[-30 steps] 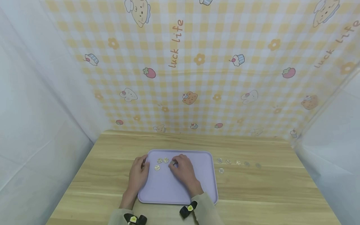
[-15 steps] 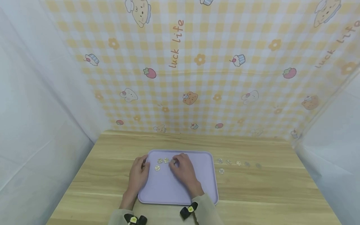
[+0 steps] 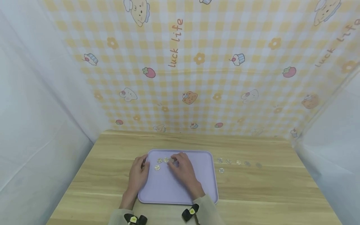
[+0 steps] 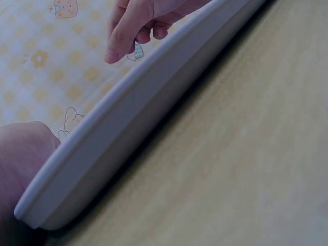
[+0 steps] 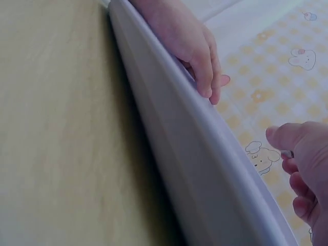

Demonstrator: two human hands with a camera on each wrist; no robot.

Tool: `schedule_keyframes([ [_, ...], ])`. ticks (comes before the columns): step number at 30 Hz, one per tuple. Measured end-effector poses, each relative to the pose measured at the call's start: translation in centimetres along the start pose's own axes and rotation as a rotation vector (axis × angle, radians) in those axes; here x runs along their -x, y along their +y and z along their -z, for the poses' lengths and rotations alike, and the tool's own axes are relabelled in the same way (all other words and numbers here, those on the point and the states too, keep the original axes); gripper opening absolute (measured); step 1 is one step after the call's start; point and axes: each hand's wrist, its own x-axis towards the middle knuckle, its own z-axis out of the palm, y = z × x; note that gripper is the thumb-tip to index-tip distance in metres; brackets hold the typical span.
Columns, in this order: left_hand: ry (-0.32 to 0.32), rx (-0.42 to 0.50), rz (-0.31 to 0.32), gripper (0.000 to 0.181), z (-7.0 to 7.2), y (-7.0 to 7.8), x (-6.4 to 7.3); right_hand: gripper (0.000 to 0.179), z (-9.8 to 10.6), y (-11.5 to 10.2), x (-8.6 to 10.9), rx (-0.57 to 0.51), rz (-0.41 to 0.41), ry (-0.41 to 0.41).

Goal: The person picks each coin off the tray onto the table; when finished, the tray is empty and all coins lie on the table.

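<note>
A lilac tray lies on the wooden table. My left hand holds its left edge, thumb over the rim; the outer fingers are partly hidden. Above the tray's upper middle, my right hand has a coin between thumb and index fingertip, right beside two silvery coins in a row. Another coin lies just below that row. From the right wrist view, a small grey edge shows under the thumb of the right hand.
Right of the tray, several coins form a row on the table, with one coin below it. A yellow checked cloth hangs behind; white sheets flank both sides.
My right hand has shifted slightly left, and its coin now sits closer to the row on the tray. The left hand stays at the tray's edge.
</note>
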Motion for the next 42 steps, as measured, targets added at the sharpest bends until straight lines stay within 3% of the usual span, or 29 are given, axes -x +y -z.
schedule_keyframes([
  [9, -0.005, -0.007, 0.008, 0.041, -0.1, -0.2, 0.1, 0.023, 1.4, 1.0, 0.8, 0.015, 0.019, -0.095],
  [14, -0.01, -0.009, 0.011, 0.042, -0.1, -0.2, -0.1, 0.024, 2.8, 1.8, 1.2, -0.001, 0.025, -0.105],
  [20, -0.01, -0.01, 0.009, 0.042, 0.0, -0.2, 0.0, 0.024, 4.5, 2.7, 2.1, -0.046, -0.018, -0.085],
  [29, 0.005, -0.017, -0.012, 0.04, -0.1, -0.4, 0.1, 0.026, 7.2, 4.5, 3.7, -0.069, -0.025, 0.022],
  [42, 0.007, -0.019, -0.016, 0.04, -0.2, -0.5, 0.0, 0.028, 10.6, 7.4, 5.3, -0.041, -0.041, 0.095],
])
